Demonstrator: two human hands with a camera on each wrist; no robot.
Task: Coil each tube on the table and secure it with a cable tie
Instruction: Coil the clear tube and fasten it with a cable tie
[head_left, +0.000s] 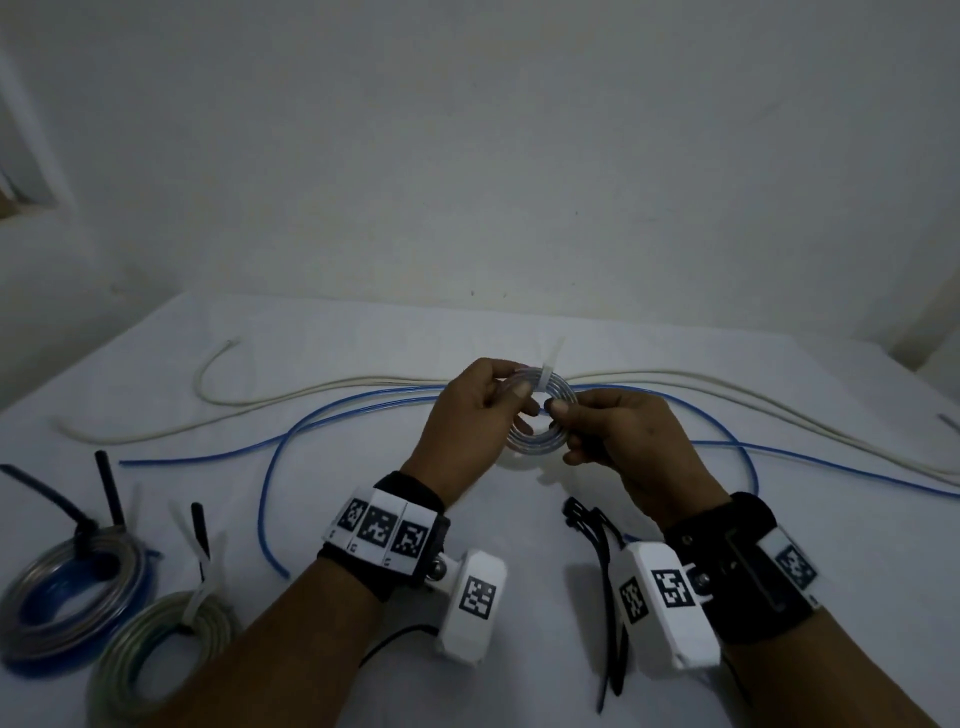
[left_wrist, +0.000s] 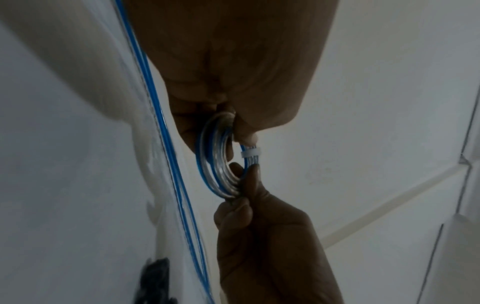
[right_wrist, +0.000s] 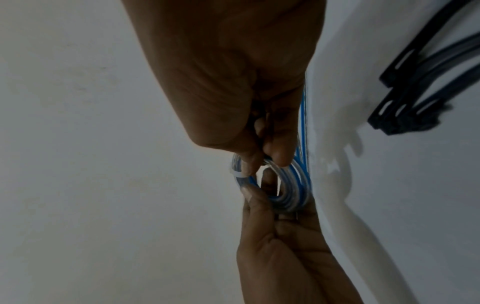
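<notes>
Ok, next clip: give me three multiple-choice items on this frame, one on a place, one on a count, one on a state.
1. Where do the spare black cable ties lie?
A. on the table by the right wrist
B. on the far table edge
C. on the finished coils

2. How many finished coils lie at the near left of the table?
A. none
B. two
C. four

3. What is the state of the small coil?
A. lying loose on the table
B. held up by both hands with a white cable tie around it
C. held by the left hand alone

Key: 1 A, the head view shows them just inside the right hand. 2 B, a blue coil and a pale green coil, each tied. 3 B, the left hand and the right hand both pinch it above the table.
</notes>
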